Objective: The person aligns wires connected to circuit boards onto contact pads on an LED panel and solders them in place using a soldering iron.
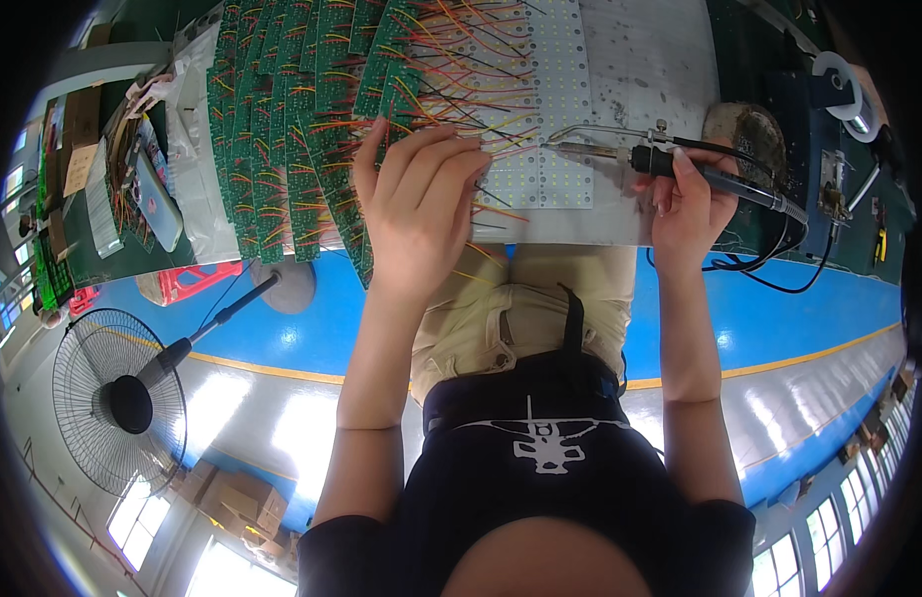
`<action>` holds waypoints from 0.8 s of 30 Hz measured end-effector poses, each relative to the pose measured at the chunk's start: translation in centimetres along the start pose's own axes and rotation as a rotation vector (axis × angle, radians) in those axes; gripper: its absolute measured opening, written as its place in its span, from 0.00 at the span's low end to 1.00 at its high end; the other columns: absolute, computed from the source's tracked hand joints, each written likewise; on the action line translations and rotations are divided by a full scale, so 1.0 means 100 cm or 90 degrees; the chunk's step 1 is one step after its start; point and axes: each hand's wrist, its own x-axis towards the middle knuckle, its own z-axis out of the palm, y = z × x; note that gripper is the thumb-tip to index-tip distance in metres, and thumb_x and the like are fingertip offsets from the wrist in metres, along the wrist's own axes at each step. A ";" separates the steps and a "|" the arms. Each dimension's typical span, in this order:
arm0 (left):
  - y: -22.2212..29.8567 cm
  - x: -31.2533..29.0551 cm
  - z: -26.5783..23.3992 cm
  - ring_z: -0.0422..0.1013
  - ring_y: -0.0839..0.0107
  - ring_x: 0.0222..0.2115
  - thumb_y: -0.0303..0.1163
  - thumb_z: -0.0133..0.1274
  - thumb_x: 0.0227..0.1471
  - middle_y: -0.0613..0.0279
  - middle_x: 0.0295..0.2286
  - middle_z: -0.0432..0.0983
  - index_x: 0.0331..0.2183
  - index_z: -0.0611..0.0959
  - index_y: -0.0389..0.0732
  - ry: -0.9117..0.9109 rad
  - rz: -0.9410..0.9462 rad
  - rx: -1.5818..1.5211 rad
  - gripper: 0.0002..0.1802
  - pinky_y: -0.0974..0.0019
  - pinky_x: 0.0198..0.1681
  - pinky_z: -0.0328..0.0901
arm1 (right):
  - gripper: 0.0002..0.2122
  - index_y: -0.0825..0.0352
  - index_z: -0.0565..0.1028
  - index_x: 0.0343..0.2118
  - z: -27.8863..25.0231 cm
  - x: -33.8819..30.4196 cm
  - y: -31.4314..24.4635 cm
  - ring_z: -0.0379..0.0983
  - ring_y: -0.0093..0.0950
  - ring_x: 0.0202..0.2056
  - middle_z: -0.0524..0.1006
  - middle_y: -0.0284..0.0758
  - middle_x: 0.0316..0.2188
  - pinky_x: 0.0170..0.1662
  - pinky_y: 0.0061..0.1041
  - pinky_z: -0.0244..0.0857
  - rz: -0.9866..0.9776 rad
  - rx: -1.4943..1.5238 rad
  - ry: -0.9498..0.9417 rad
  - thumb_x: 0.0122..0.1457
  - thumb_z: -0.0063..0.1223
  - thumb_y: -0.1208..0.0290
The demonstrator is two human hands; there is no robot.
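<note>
Left hand (pixel 421 204) lies flat, fingers spread and pressed down on the red and yellow wires (pixel 481 149) at the edge of the fanned green circuit boards (pixel 282 129); open grip, nothing clasped, just holding the wires against the white LED panel (pixel 555 99). Right hand (pixel 692 199) has a closed grip around the black handle of the soldering iron (pixel 670 162), held pen-like. Iron points toward the person's left, tip touching or just above the white panel, just beside the left fingertips (pixel 476 159); cannot tell if it makes contact. Thin metal feed tube runs above the iron's barrel. Black cable (pixel 769 204) trails from the handle off to the right and loops over the worktop (pixel 640 60) edge. Boards overlap in a stack covering the left part of the worktop. Solder spool (pixel 839 80) sits far right, well apart from both hands. Standing fan (pixel 117 398) on the floor at lower left, blue floor (pixel 779 318) beneath.
</note>
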 end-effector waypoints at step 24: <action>0.001 0.000 0.001 0.69 0.73 0.35 0.22 0.56 0.34 0.73 0.28 0.74 0.25 0.78 0.46 0.001 -0.003 0.003 0.09 0.60 0.49 0.52 | 0.03 0.70 0.63 0.25 0.000 0.000 0.000 0.54 0.17 0.10 0.64 0.34 0.13 0.18 0.22 0.64 0.004 0.013 0.004 0.50 0.44 0.79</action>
